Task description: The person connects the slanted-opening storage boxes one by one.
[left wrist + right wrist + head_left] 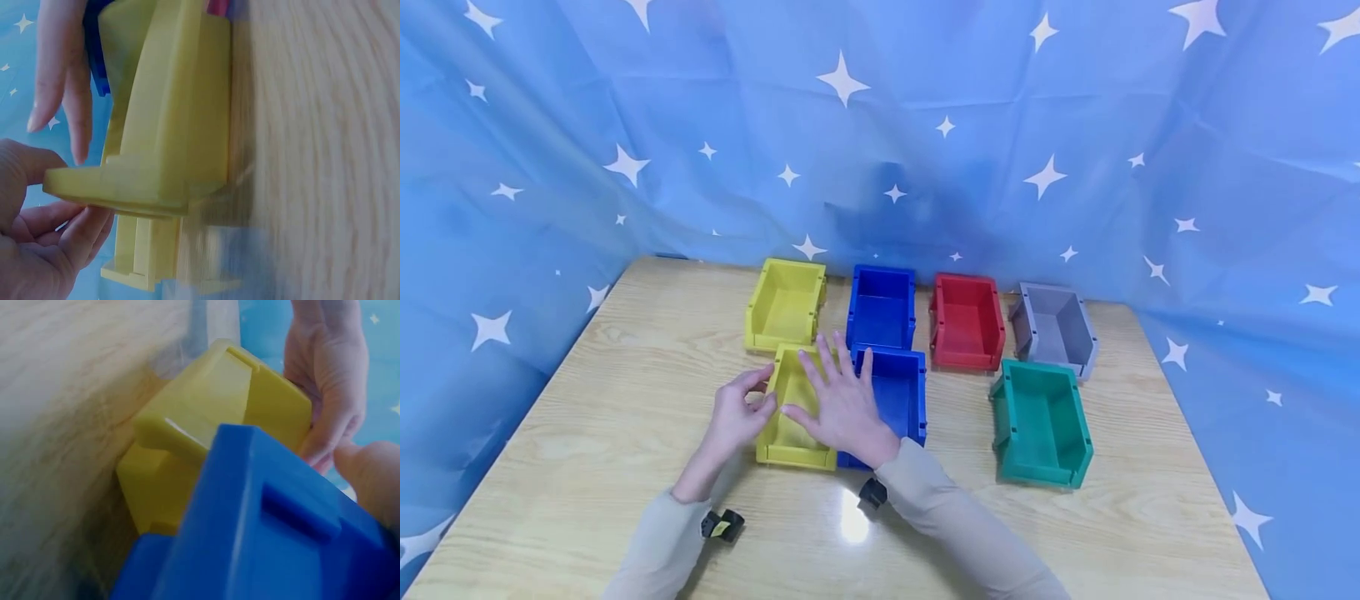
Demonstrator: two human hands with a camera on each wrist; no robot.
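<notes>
My left hand (735,419) pinches the left rim of the front yellow bin (796,456) between thumb and fingers; the left wrist view shows the thumb and fingers on either side of that rim (112,190). With fingers spread and straight, my right hand (850,408) lies over the line where this yellow bin meets the front blue bin (904,396). Whether its palm touches the bins I cannot tell. Both bins stand side by side on the table, and the hand hides part of each. In the right wrist view the blue bin (287,544) fills the foreground.
Behind stand another yellow bin (786,300), another blue bin (882,308), a red bin (967,321) and a grey bin (1056,325). A green bin (1043,425) sits at the front right. A blue starry cloth (895,150) hangs behind the wooden table (587,433).
</notes>
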